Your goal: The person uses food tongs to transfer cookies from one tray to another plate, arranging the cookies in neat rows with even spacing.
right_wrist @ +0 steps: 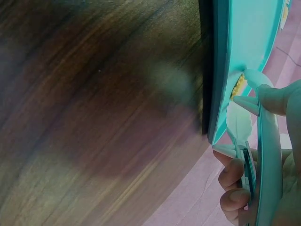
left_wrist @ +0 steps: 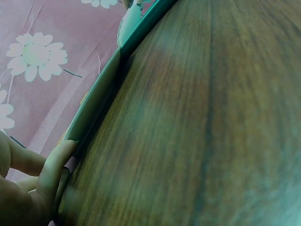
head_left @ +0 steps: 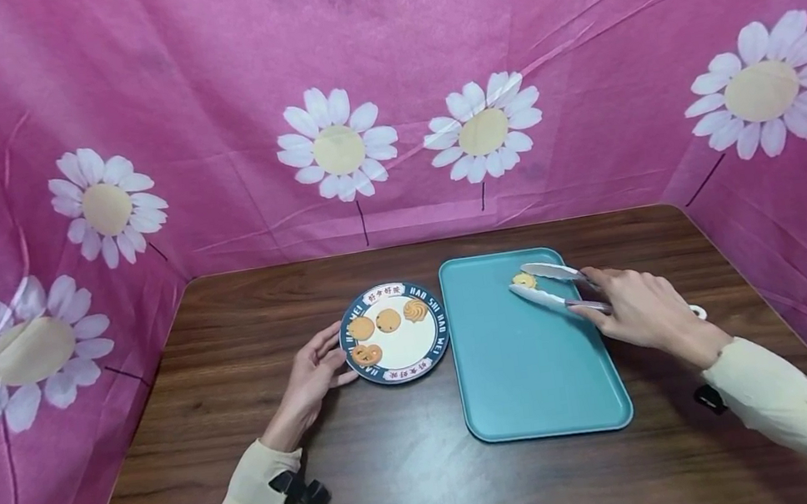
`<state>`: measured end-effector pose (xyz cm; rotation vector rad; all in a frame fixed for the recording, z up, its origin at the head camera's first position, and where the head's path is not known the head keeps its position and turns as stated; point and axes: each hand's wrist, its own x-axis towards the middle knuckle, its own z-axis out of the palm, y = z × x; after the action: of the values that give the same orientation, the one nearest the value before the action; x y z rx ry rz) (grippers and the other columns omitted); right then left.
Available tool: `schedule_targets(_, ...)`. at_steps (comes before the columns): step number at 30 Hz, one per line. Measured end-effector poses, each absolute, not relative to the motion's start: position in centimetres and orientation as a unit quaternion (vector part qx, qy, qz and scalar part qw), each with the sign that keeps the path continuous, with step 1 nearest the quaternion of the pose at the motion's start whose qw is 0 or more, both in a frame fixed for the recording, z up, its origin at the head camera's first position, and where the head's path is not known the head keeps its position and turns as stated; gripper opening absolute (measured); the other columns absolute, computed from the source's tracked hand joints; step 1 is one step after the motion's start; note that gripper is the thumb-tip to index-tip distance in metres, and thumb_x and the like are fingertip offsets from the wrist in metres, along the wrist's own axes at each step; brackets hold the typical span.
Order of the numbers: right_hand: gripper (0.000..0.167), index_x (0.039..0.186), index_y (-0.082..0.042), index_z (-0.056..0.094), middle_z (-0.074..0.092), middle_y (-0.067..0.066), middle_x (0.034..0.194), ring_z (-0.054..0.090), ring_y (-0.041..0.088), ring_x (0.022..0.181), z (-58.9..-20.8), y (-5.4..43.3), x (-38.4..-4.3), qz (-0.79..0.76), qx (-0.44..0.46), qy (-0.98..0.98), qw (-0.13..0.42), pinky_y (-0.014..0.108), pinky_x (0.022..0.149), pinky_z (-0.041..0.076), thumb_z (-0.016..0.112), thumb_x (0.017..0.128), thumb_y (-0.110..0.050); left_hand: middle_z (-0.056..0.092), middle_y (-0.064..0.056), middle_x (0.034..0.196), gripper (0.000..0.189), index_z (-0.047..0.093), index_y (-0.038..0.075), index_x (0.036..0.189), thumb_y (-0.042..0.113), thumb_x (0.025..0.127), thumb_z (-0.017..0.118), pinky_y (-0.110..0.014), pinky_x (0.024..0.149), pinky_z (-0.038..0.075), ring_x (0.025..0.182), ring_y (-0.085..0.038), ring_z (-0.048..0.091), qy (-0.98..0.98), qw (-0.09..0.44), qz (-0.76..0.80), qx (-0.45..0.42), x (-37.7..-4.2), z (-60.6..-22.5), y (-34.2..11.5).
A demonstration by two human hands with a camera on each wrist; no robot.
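Note:
In the head view my left hand (head_left: 310,374) touches the left rim of a round plate (head_left: 415,350) with a dark blue lettered border. On the plate lie several cookies, among them a pretzel-shaped cookie (head_left: 367,355) and a swirled cookie (head_left: 415,310). My right hand (head_left: 640,307) grips metal tongs (head_left: 546,295), thumb on one arm and fingers on the other. Their tips stand apart on both sides of a small yellow cookie (head_left: 524,280) near the far end of a teal tray (head_left: 531,371). In the right wrist view, the cookie (right_wrist: 238,86) sits between the tong ends.
The tray lies just right of the plate on a dark wooden table (head_left: 231,324). Pink cloth (head_left: 377,37) printed with daisies rises behind the table and at both sides. Each wrist wears a small black camera mount (head_left: 304,491).

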<state>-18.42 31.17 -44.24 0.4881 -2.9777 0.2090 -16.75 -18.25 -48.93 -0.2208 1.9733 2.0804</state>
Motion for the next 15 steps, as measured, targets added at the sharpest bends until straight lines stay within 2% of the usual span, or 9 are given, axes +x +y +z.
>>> schedule_targets(8,0.066,0.135,-0.002,0.062,0.074,0.016,0.091,0.055,0.020,0.057,-44.00,31.35,-17.96,0.062,0.154,-0.985,0.054,0.038,0.039,0.044,0.071,0.094,-0.053,0.043,-0.023,0.162,0.056,0.038,0.004,0.159,-0.006,0.105,0.045,-0.032,0.087,0.068,0.113,-0.017,0.066,0.683,0.134,0.713,-0.084,-16.77,-48.76,-18.16)
schedule_targets(15,0.065,0.136,-0.003,0.062,0.071,0.013,0.087,0.051,0.019,0.057,-44.08,31.32,-17.61,0.062,0.159,-0.984,0.056,0.035,0.038,0.042,0.070,0.095,-0.053,0.042,-0.027,0.161,0.056,0.037,0.002,0.160,-0.007,0.104,0.044,-0.031,0.087,0.067,0.113,-0.018,0.066,0.682,0.132,0.715,-0.079,-16.64,-48.82,-18.21)
